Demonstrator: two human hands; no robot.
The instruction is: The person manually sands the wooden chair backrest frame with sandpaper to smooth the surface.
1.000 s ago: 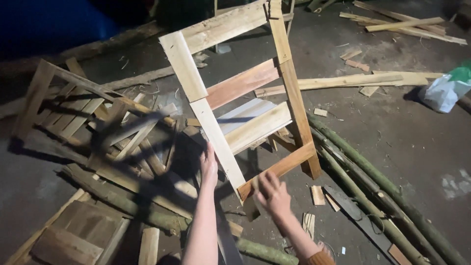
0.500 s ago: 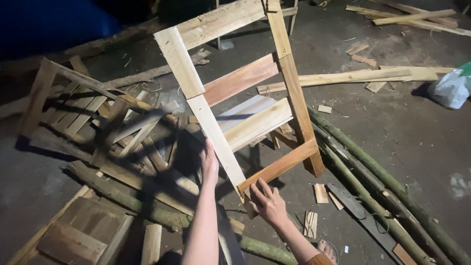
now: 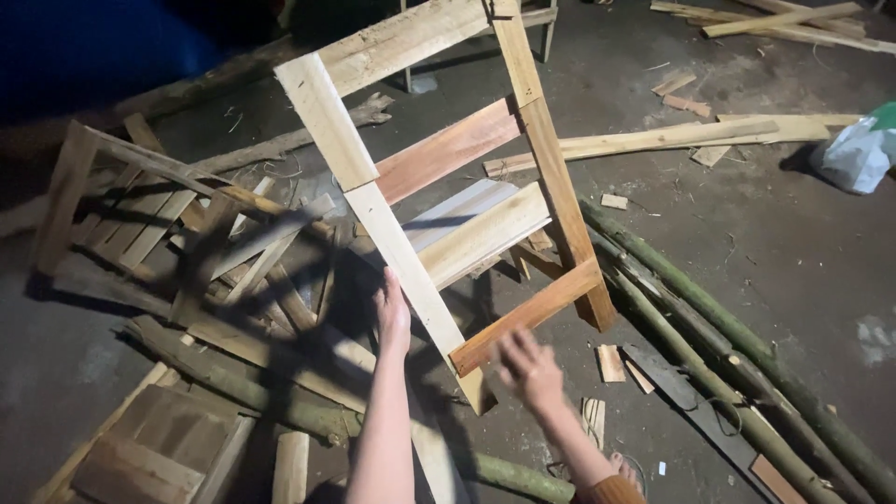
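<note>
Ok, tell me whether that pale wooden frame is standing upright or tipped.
Tipped: the pale wooden frame leans, one leg on the floor, left hand against its rail.

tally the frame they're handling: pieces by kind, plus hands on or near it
Frame pieces in view:
Long side rails: 2 (left rail, right rail)
Cross slats: 4 (top slat, reddish slat, pale slat, bottom slat)
Hands: 2 (left hand on the left rail, right hand blurred, by the bottom slat)
Total: 8
</note>
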